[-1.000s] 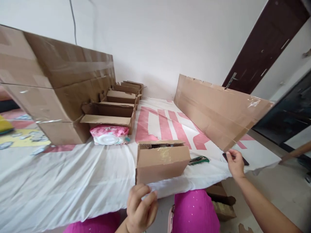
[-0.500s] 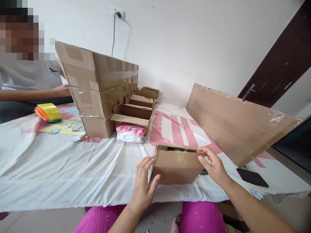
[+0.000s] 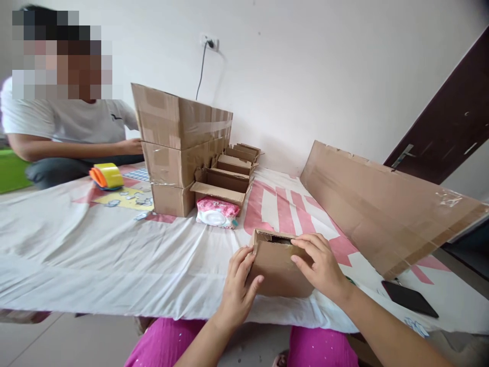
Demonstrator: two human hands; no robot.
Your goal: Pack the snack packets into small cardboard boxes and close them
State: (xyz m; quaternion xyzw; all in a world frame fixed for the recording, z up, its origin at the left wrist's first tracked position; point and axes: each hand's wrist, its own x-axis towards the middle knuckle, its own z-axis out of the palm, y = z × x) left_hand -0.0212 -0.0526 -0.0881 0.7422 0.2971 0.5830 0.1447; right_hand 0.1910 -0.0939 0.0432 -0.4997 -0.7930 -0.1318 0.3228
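Note:
A small brown cardboard box stands on the cloth in front of me, a narrow dark gap showing along its top. My left hand holds the box at its left side, the fingers along the side wall and the thumb at the front face. On the upper right, my right hand grips the top edge, with fingertips at the gap and the thumb on the front. What lies inside the box is too dark to make out.
Beyond the box lies a pink wipes pack, before a row of open cardboard boxes. Taped boxes are stacked at left, near a seated person. A cardboard panel and a black phone-like slab are at right.
My right hand has moved left along the box's top edge, and the gap looks shorter. My left hand stays at the left side. The view has shifted, showing more of the seated person.

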